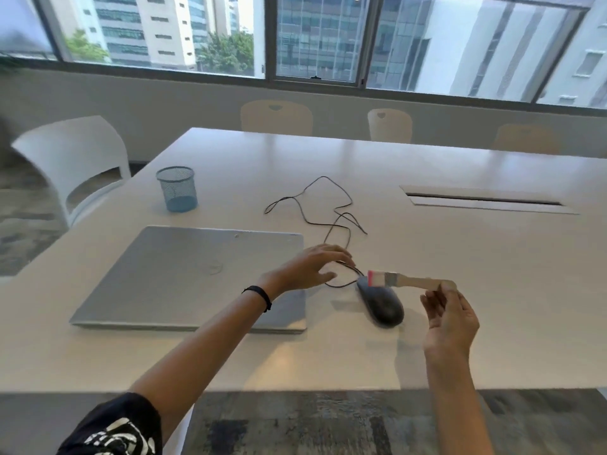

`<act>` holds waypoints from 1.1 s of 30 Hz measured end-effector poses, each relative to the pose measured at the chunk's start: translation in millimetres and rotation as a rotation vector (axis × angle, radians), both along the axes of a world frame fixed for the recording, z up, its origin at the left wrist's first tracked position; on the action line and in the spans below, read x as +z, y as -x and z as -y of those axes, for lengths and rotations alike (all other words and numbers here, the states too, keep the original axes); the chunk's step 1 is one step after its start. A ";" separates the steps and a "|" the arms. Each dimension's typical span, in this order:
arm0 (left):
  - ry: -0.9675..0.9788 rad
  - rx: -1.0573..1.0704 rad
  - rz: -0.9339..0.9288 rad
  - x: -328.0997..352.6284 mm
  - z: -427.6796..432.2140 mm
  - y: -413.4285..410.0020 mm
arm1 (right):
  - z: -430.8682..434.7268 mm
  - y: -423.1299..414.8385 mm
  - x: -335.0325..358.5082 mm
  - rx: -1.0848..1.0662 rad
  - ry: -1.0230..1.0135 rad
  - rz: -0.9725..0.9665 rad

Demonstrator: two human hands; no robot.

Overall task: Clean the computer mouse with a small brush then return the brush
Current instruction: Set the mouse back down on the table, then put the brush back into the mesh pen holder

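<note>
A black wired computer mouse point(382, 303) lies on the white table point(476, 257), just right of a closed laptop. Its black cable point(328, 205) loops away across the table. My right hand point(451, 318) pinches the end of a small wooden brush point(407, 280) with pink-tipped bristles. The brush is held level, its bristles hovering over the front end of the mouse. My left hand point(308, 266) hovers with fingers spread over the cable, just left of the mouse's front, holding nothing.
A closed silver laptop point(184, 274) lies left of the mouse. A blue mesh pen cup point(177, 188) stands farther back on the left. A cable slot point(486, 200) is set into the table at right. Chairs surround the table, a white chair point(75, 159) at left.
</note>
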State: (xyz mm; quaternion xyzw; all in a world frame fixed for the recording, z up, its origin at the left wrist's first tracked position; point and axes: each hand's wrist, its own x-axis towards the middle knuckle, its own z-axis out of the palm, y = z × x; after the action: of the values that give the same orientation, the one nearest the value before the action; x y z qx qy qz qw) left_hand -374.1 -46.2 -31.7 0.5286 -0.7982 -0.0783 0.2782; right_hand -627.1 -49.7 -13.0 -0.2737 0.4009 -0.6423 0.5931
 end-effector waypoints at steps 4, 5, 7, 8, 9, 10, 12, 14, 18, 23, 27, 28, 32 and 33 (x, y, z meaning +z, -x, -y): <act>0.076 0.108 -0.009 -0.3 -28.7 -36.0 | -2.2 -43.2 8.1 0.069 0.001 0.038; 0.093 0.131 -0.011 0.6 -34.4 -47.1 | -1.8 -55.5 10.3 0.085 0.007 0.051; 0.120 0.172 -0.014 3.9 -42.1 -69.3 | 0.0 -79.9 15.4 0.116 0.029 0.077; 0.131 0.193 -0.016 6.6 -44.8 -81.7 | 1.5 -94.1 18.3 0.132 0.036 0.095; 0.137 0.215 -0.020 10.0 -46.8 -95.1 | 3.3 -108.9 21.4 0.149 0.042 0.115; 0.143 0.237 -0.027 13.3 -47.9 -109.1 | 5.5 -123.7 24.9 0.168 0.050 0.136; 0.146 0.267 -0.038 19.7 -49.1 -135.2 | 9.2 -152.0 32.3 0.202 0.067 0.158; 0.142 0.294 -0.038 25.2 -49.5 -161.8 | 14.0 -180.9 38.0 0.230 0.077 0.167; 0.134 0.350 -0.048 35.3 -49.5 -208.9 | 22.8 -233.9 50.8 0.270 0.106 0.177; 0.146 0.379 -0.051 48.0 -49.4 -253.8 | 30.8 -291.6 62.9 0.309 0.121 0.165; 0.149 0.435 -0.064 55.2 -52.0 -295.7 | 37.6 -338.7 69.2 0.335 0.147 0.133; 0.152 0.453 -0.074 55.9 -52.3 -306.0 | 39.4 -350.0 69.9 0.340 0.152 0.122; 0.135 0.554 -0.155 54.7 -54.3 -342.9 | 46.0 -391.3 69.7 0.345 0.174 0.049; 0.124 0.591 -0.178 53.0 -55.4 -351.3 | 48.2 -401.3 69.1 0.337 0.176 0.025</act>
State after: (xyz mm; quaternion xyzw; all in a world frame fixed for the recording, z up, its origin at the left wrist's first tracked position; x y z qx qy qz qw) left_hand -22.8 9.2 21.3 0.7108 -0.5859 0.0088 0.3892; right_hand -225.8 -97.9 56.1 -0.3797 0.2842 -0.5699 0.6710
